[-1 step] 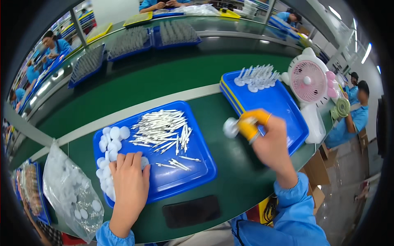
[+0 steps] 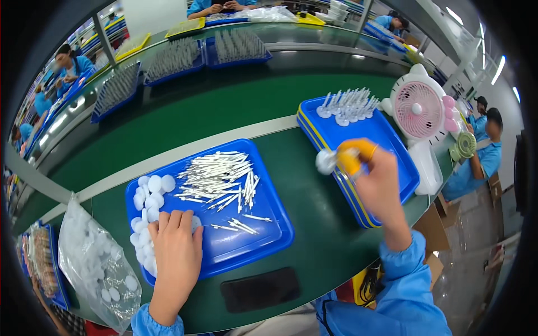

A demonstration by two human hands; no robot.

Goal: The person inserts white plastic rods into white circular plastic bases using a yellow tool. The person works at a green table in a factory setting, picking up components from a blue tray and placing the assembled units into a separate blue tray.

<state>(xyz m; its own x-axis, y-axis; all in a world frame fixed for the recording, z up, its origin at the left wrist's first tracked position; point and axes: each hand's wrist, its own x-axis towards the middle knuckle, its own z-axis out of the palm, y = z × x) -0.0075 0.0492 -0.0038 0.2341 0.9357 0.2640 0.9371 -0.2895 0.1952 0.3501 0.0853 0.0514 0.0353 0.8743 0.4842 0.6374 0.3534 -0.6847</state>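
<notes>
My right hand (image 2: 374,173), with orange-yellow finger covers on its fingertips, pinches a white round-based piece (image 2: 325,161) beside the left edge of the stacked blue trays (image 2: 392,168). Motion blurs the piece, and my fingers hide part of it. My left hand (image 2: 178,246) lies over white discs (image 2: 147,196) at the left side of another blue tray (image 2: 246,246), fingers stretched out. One disc (image 2: 196,223) shows between its index finger and thumb. Thin white sticks (image 2: 218,176) are heaped in that tray. Several clear upright pieces with round bases (image 2: 347,106) stand in the top right tray.
A clear bag of white discs (image 2: 92,263) lies left of my left arm. A dark phone (image 2: 260,289) rests near the front edge. A pink-and-white fan (image 2: 417,109) stands far right, by a small green fan (image 2: 465,145). Filled trays (image 2: 235,47) line the far side; co-workers sit beyond.
My right hand has moved right and slightly up with the white piece, closer to the stacked trays. My left hand stays in nearly the same place.
</notes>
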